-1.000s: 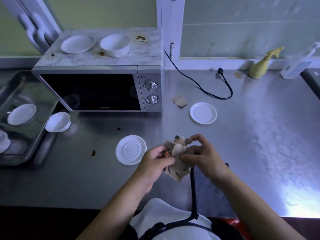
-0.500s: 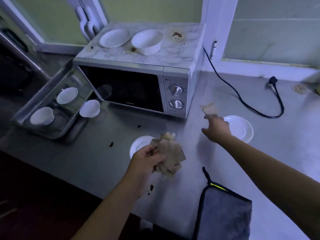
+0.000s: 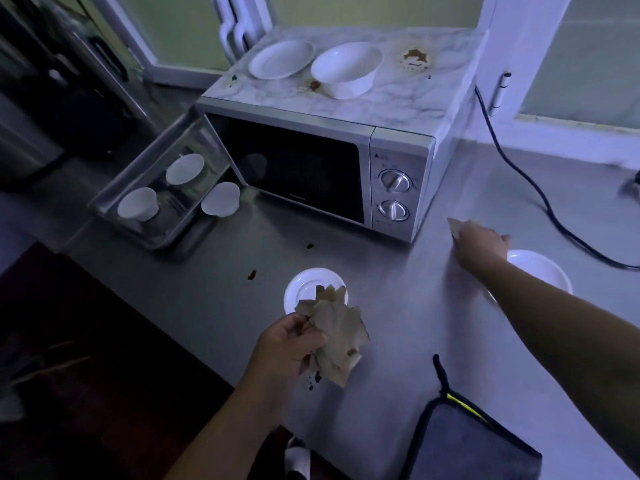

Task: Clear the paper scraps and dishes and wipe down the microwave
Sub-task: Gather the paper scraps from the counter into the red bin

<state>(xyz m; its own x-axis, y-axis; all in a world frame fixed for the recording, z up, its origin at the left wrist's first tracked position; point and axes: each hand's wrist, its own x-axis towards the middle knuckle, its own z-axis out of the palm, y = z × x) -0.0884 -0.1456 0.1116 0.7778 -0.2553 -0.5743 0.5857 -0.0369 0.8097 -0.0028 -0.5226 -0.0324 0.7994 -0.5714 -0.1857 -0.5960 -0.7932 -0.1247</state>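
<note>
Head view: the left hand clutches a wad of paper scraps; the right hand touches a lone scrap beside the microwave, though I can't tell whether it grips.

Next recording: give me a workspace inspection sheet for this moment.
Surface: steel counter, brown spots before the microwave.
Job's things: stain on the microwave top, plate and bowl there; near saucer and right saucer on the counter; grey cloth at the near edge.
Clutter: tray at left holds two white cups; third cup beside it.
Hands: left hand grips a paper wad; right hand pinches a paper scrap.
Cables: black cable trails across the counter.
Surroundings: white window frame behind.
</note>
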